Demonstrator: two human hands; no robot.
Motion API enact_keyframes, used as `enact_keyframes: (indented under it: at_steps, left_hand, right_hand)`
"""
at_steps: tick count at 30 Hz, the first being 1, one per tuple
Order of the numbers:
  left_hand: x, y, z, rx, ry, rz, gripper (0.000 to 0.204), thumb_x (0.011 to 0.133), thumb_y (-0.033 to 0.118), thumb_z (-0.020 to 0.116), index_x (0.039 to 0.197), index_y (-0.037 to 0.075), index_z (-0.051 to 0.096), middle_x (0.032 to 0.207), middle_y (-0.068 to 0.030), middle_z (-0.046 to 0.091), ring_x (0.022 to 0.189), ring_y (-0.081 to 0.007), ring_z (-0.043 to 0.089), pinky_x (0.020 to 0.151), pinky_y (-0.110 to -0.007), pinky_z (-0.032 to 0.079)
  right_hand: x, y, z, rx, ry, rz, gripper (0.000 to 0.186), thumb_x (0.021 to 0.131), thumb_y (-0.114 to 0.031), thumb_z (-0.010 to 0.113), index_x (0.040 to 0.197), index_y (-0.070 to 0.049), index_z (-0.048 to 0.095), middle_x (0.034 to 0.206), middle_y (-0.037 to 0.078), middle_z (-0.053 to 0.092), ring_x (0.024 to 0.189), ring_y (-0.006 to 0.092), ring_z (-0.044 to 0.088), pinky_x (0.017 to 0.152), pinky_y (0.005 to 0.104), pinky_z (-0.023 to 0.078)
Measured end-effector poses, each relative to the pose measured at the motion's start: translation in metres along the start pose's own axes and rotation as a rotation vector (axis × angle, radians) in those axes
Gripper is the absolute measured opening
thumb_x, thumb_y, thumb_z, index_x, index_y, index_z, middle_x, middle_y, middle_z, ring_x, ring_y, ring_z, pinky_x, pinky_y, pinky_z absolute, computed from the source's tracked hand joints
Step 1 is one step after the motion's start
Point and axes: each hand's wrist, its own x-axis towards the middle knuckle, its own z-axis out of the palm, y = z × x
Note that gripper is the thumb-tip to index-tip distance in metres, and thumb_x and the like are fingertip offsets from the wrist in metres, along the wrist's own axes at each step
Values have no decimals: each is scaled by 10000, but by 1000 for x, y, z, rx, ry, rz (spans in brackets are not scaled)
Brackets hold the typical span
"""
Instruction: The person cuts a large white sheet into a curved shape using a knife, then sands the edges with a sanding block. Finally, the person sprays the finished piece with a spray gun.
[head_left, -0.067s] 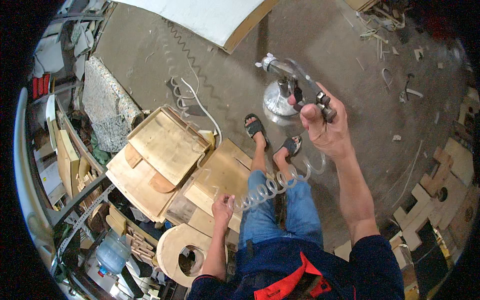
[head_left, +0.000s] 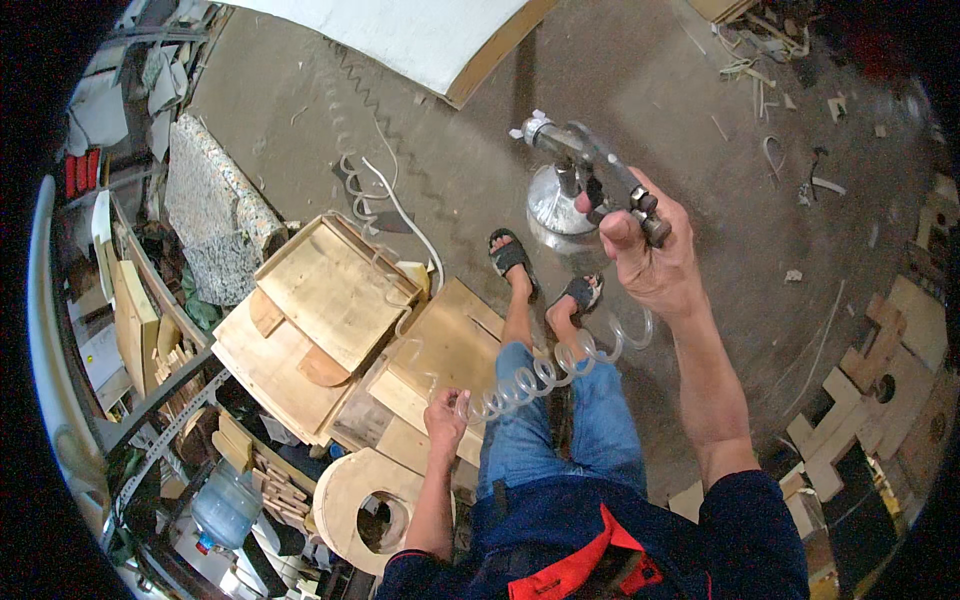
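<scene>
My right hand point(head_left: 660, 245) is raised at the right of centre, its fingers closed round a metal spray gun point(head_left: 575, 150). The gun's nozzle faces away to the left, and a round silvery cup point(head_left: 556, 200) hangs below it. Where the fingers wrap the handle, part of the gun is hidden. A clear coiled air hose point(head_left: 530, 382) sags across my legs from below the right hand to my left hand point(head_left: 446, 415). That hand has its fingers closed on the hose's coils, low and left of centre, over the plywood pieces.
Stacked plywood panels point(head_left: 325, 290) lie at the left, with a ring-shaped wooden piece point(head_left: 345, 500) nearer me. A foam roll point(head_left: 215, 205) is beyond them. A white-topped block point(head_left: 400, 35) stands ahead. Wood offcuts point(head_left: 875, 370) lie at the right, and loose hose point(head_left: 405, 215) crosses the floor.
The spray gun has shifted very slightly downward in the right hand's grip and shows less motion blur. The left hand and the hose are almost unmoved.
</scene>
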Motion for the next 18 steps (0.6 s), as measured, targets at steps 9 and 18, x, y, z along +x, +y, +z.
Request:
enact_keyframes:
  at_steps: [9, 18]
  left_hand:
    - [4, 22, 16, 42, 56, 154, 278, 912, 325, 755, 919, 49, 723, 761, -165, 718, 695, -289, 718, 658, -386, 546]
    - [5, 29, 29, 60, 70, 209, 258, 906, 295, 754, 922, 41, 716, 783, -162, 717, 711, -340, 698, 698, -414, 543]
  right_hand:
    - [12, 11, -9, 56, -17, 47, 521, 925, -473, 753, 1107, 4, 650, 737, -8, 559, 703, 62, 475, 593, 269, 426]
    - [26, 14, -38, 99, 128, -57, 452, 962, -454, 715, 959, -16, 608, 699, -32, 506, 712, 53, 441, 584, 265, 403]
